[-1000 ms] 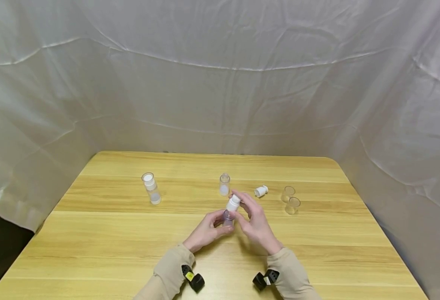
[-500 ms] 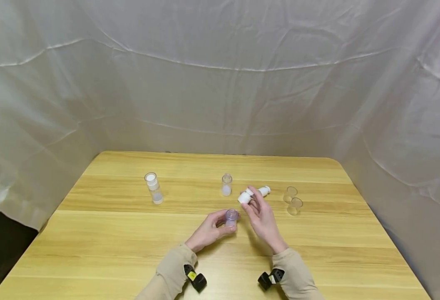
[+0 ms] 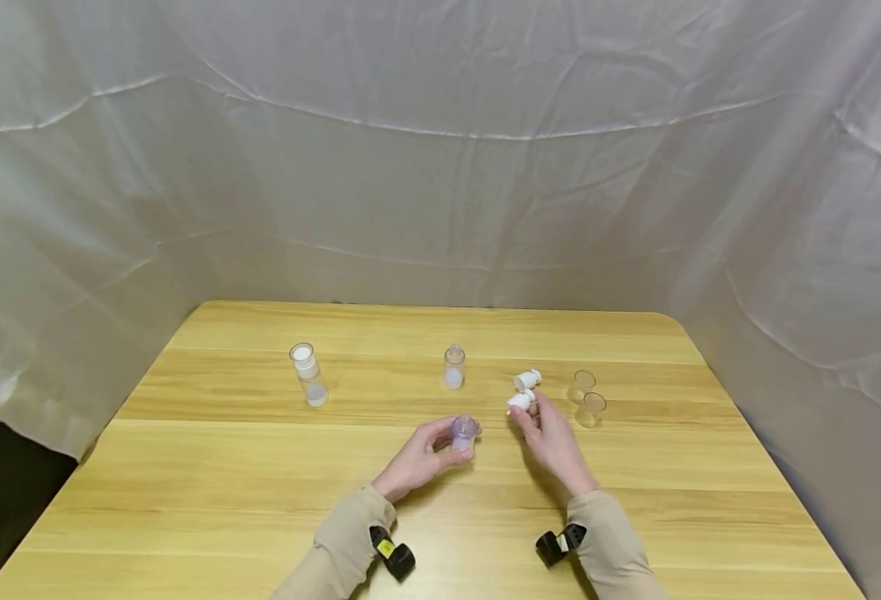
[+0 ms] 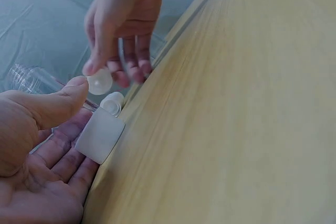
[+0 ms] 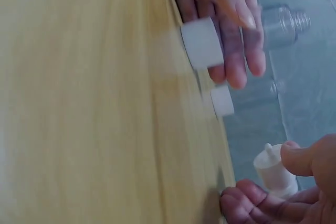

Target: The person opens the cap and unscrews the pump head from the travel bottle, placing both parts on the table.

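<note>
In the head view my left hand [image 3: 423,460] holds a small clear bottle [image 3: 464,432] upright near the middle of the table, its threaded neck bare. The left wrist view shows the bottle's white base [image 4: 101,136] between thumb and fingers. To the right, my right hand [image 3: 558,447] pinches a white pump head [image 3: 520,403] low over the wood. Just behind it lies a second white pump head [image 3: 528,380]. From the right wrist camera, the pinched pump head [image 5: 275,169] is tipped, with its small stem showing.
Another uncapped clear bottle [image 3: 454,368] stands behind the left hand. Farther left is a bottle fitted with a white top and clear cover [image 3: 308,375]. Two clear caps [image 3: 581,386] stand right of the pump heads. Pale cloth [image 3: 440,208] hangs behind the wooden table [image 3: 222,500].
My right hand has lifted the pump head off the bottle and carried it right, beside the other pump head. My left hand keeps holding the bottle in nearly the same place.
</note>
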A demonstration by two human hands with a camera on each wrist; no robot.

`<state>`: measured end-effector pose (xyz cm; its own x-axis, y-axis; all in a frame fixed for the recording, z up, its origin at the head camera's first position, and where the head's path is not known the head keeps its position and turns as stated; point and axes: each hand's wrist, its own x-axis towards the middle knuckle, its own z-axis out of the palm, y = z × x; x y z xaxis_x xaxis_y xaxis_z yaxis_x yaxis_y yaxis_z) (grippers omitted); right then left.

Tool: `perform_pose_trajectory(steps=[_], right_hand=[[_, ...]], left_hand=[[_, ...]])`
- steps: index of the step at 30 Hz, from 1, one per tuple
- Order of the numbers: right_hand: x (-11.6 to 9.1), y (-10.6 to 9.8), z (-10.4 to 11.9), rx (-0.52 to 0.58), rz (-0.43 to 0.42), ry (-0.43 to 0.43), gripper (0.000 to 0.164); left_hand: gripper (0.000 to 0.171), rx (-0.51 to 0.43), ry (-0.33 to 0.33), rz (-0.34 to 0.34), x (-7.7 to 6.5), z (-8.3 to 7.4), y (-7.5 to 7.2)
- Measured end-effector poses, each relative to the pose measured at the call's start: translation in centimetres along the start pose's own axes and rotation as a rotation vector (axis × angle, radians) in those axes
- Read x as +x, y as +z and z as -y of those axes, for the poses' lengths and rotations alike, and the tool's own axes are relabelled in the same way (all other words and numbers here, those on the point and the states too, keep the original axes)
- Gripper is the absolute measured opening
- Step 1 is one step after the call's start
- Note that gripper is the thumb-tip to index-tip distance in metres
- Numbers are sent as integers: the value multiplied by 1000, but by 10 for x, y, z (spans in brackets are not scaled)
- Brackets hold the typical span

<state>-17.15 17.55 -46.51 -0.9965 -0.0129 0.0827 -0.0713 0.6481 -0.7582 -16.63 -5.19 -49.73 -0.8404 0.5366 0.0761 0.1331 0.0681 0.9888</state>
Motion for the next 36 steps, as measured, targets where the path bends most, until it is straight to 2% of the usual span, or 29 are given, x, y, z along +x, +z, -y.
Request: perform_pose_trajectory(steps=[6,11,22,29,36], right_hand=[[5,-7,-7,-82,9,52,26],[9,-7,-11,-95,15,81,25],[9,-8,-18,-99,-53,92,29],[9,-8,-19,-65,-61,110,26],[10,-7,-20,-45,-39,121,25]], left_hand=[[46,3,2,-3,1,-3,-1],[46,8,-4,-2,1,-5,0],[46,14,17,3,0,-4,-1],[46,17,22,1,0,-3,0],[47,7,-5,-4,-1,-3,1]])
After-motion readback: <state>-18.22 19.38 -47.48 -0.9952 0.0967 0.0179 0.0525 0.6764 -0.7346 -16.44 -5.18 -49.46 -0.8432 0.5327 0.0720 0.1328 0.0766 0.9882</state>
